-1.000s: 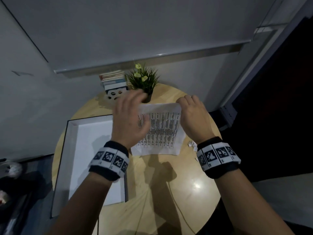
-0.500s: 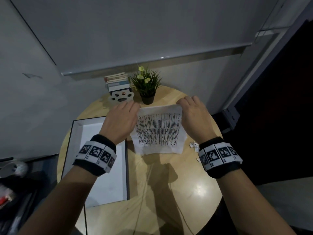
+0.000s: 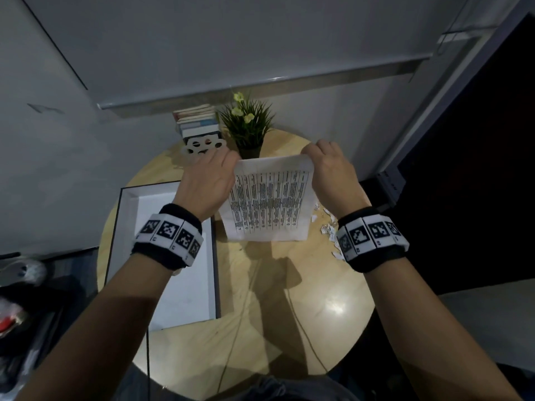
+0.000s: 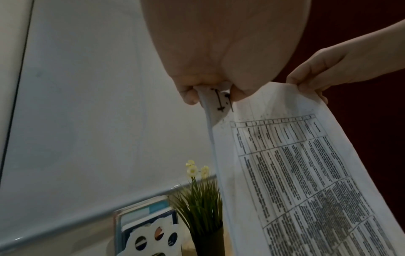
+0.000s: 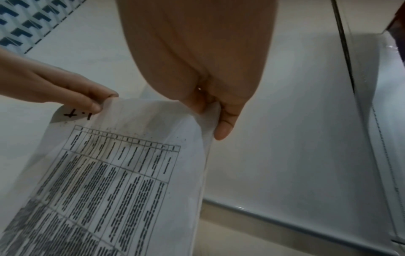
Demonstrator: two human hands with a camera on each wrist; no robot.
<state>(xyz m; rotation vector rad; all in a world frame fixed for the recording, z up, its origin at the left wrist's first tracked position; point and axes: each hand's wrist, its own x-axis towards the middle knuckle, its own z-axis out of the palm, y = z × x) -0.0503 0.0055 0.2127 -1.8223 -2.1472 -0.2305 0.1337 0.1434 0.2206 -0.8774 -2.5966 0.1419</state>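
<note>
A white sheet of paper [image 3: 267, 202] printed with a dense table hangs upright above the round wooden table [image 3: 289, 299]. My left hand [image 3: 228, 162] pinches its top left corner, where a handwritten mark shows, and my right hand [image 3: 314, 153] pinches its top right corner. In the left wrist view the paper [image 4: 306, 173] drops from my left hand [image 4: 211, 94], with the right hand [image 4: 311, 88] at the far corner. The right wrist view shows the paper [image 5: 122, 181] held by my right hand [image 5: 213, 110] and the left hand [image 5: 96, 102].
An open white box [image 3: 127, 204] lies on the table's left side. A potted plant [image 3: 247, 125], a stack of books [image 3: 198, 121] and a white cut-out stand [image 3: 202, 144] sit at the back edge. Several small paper scraps [image 3: 327, 227] lie to the right. Walls close in behind.
My left hand slid from the sheet's left side up to its top left corner and pinched it. Both hands raised the sheet so that it now hangs by its top corners.
</note>
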